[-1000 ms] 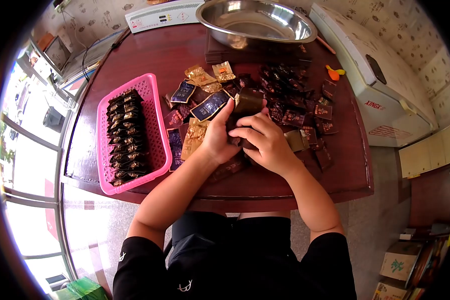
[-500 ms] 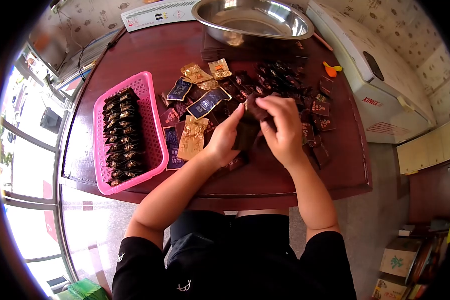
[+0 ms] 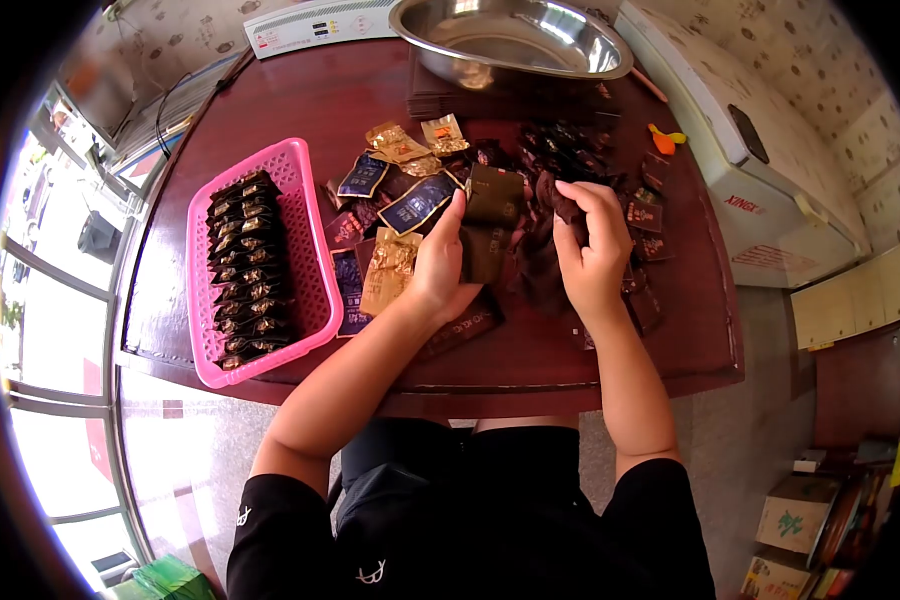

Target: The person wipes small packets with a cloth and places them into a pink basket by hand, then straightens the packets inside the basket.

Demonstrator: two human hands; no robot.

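Pictured at a red-brown worktop, holding an olive-brown packet in the left hand, thumb on top and fingers largely hidden beneath. Pinching a dark crumpled piece between thumb and fingers of the right hand, just apart from the packet. Looks partway along, judging by the orderly row of dark packets inside a pink basket. Leaves blue sachets, gold sachets and dark red sachets loose around the hands, apparently unsorted. Cannot tell the held packet sealed from open.
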